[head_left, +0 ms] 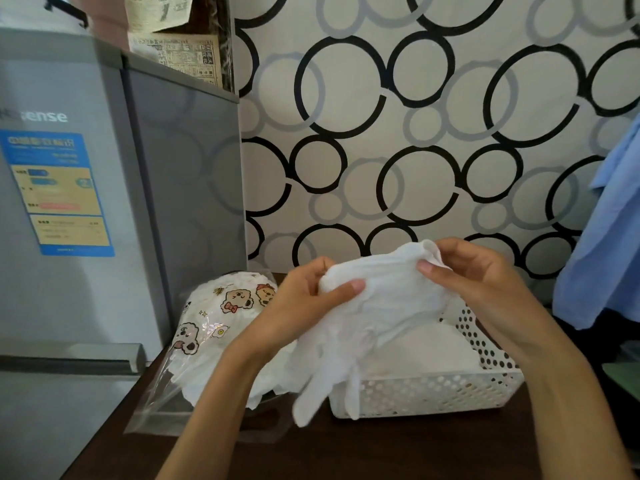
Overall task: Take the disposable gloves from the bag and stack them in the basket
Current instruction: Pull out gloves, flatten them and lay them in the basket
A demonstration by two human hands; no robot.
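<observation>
A thin white disposable glove [377,306] hangs spread between both hands above the left end of the basket, its fingers dangling down past the front rim. My left hand [308,299] pinches the glove's left cuff edge with thumb and fingers. My right hand [481,275] pinches the right cuff edge. The white perforated basket [436,393] stands on the dark table and holds white gloves lying flat inside. To its left lies the clear bag [211,327] printed with cartoon bears, with more white gloves spilling from its open mouth.
A grey fridge [104,202] stands close at the left edge of the dark wooden table [415,452]. A wall with black and grey circles rises right behind the basket. Blue cloth [602,254] hangs at the right.
</observation>
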